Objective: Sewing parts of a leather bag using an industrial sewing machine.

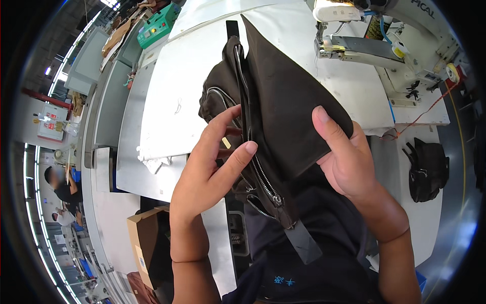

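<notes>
A partly sewn dark brown bag [286,91] is held up in front of me, with a wide flat panel on its right side. Silver-toothed zippers run down its left part, and a zipper slider [277,199] sits near the lower end. Below that slider hangs a dark tab [304,243]. My left hand [215,159] is closed on the zippered edge, thumb in front, some fingers hidden behind the cloth. My right hand [347,159] pinches the panel's lower right corner, thumb on top and fingers underneath.
A white sewing machine [405,55] stands at the far right of the white worktable [162,116]. Another dark bag [428,169] lies on the right-hand surface. An open cardboard box [144,248] stands lower left; a green control box [158,25] is far left. People sit in the left background.
</notes>
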A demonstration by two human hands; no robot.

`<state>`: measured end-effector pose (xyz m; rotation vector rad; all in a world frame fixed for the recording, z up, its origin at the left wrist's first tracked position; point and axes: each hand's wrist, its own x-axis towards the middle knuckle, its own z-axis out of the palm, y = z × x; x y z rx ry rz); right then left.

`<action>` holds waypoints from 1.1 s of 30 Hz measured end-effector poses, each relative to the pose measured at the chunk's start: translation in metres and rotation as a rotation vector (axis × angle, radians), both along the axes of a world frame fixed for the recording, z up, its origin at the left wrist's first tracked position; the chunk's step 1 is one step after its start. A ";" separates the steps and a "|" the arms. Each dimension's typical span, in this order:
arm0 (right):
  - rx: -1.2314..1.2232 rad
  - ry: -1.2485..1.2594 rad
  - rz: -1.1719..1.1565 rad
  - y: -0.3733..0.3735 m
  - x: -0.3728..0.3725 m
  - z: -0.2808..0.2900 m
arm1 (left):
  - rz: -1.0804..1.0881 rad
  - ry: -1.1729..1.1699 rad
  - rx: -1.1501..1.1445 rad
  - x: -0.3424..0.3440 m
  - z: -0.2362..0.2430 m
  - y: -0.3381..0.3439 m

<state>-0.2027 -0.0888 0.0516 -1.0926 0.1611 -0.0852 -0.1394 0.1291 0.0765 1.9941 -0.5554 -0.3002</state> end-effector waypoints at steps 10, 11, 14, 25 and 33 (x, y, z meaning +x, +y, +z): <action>0.325 -0.057 -0.045 0.017 0.007 -0.001 | 0.173 -0.473 0.047 -0.030 0.012 0.016; 0.331 -0.063 -0.056 0.017 0.008 0.001 | 0.168 -0.542 0.088 -0.037 0.012 0.029; 0.444 -0.050 -0.160 0.016 0.015 0.015 | 0.161 -0.713 0.129 -0.069 -0.016 0.047; 0.599 -0.017 0.088 0.066 -0.003 0.015 | 0.598 -0.437 -0.095 -0.039 -0.031 0.069; 0.198 0.191 0.520 0.049 -0.031 -0.051 | 0.507 -0.634 -0.281 -0.028 -0.056 0.061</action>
